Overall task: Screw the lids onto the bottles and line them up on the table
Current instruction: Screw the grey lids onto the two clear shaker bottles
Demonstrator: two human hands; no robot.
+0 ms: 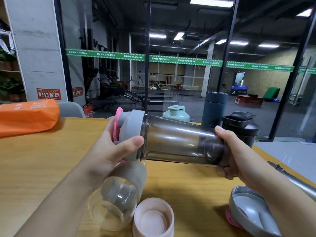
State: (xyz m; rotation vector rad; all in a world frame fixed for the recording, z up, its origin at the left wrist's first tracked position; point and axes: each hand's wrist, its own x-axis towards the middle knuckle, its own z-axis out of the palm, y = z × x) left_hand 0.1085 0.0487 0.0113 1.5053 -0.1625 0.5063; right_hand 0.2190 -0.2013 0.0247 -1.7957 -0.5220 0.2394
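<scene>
Bottles with lids on already stand at the far edge of the tabletop (51,159): a dark blue flask (215,108), a black shaker (242,127) and a mint bottle (177,113), roughly in a row. Held level in the air between both hands, the smoky bottle (179,142) looks mid-way through capping. The right hand (234,151) wraps its base, thumb on top; the left hand (109,147) grips the grey lid (133,130) with its pink loop, thumb across the rim. Whether it is fully tight I cannot tell. Left to do: the clear bottle (116,199) lying near, the pink lid (153,218) and a grey lid with pink trim (251,211).
</scene>
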